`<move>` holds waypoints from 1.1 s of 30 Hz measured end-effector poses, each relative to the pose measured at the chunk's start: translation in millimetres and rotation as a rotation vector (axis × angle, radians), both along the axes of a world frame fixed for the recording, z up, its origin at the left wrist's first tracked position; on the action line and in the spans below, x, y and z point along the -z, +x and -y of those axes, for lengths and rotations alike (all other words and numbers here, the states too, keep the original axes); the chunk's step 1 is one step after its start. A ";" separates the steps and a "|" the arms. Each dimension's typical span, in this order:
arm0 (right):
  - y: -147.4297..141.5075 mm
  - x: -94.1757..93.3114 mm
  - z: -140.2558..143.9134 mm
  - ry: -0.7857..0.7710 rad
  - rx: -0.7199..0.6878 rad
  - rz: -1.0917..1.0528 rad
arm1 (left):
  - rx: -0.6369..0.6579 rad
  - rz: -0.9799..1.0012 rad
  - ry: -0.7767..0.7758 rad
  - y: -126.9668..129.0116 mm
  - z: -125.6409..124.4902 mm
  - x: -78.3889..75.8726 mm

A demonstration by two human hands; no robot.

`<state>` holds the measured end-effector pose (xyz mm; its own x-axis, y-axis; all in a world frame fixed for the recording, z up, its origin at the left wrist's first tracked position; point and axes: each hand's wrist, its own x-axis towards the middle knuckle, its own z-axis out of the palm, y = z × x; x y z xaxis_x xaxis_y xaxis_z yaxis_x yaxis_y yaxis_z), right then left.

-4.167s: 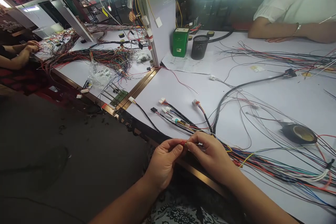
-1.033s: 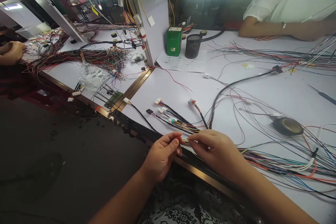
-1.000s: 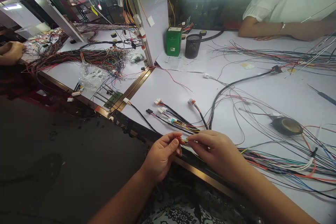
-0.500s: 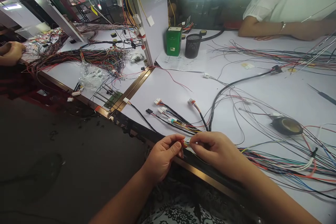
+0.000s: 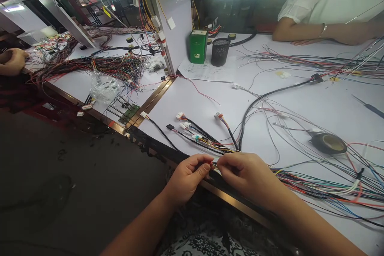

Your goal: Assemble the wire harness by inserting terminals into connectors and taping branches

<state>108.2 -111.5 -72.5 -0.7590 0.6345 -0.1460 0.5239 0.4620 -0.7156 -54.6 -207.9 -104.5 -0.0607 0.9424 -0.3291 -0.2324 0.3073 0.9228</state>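
Pinching a small red connector [image 5: 209, 163] between thumb and forefinger, the left hand [image 5: 187, 180] meets the right hand [image 5: 246, 176], whose fingertips grip a thin wire [image 5: 215, 165] at its mouth, just over the near edge of the desk [image 5: 315, 108]. This looks like seating a terminal; the next push likely needs the wire lined up straight. Its long axis runs left to right, tip toward the connector, trailing into the wire bundle [image 5: 315, 188].
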 end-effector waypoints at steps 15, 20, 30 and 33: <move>-1.6 14.8 2.7 -0.016 0.091 -0.038 | -0.042 -0.027 0.004 -1.7 -7.0 3.0; -2.1 14.0 -2.3 -0.156 0.105 -0.064 | -0.071 0.063 -0.028 -1.8 -6.1 10.4; -4.4 27.3 -2.6 -0.228 0.134 -0.052 | -0.049 0.028 -0.004 -1.7 -9.1 14.7; -4.8 28.7 -3.4 -0.254 0.140 -0.053 | -0.072 0.072 -0.022 -1.0 -9.0 15.8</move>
<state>103.4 -108.1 -101.2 -0.6777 0.6815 -0.2761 0.5286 0.1906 -0.8272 -55.6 -198.9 -120.3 -0.1030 0.9288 -0.3559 -0.3201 0.3078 0.8960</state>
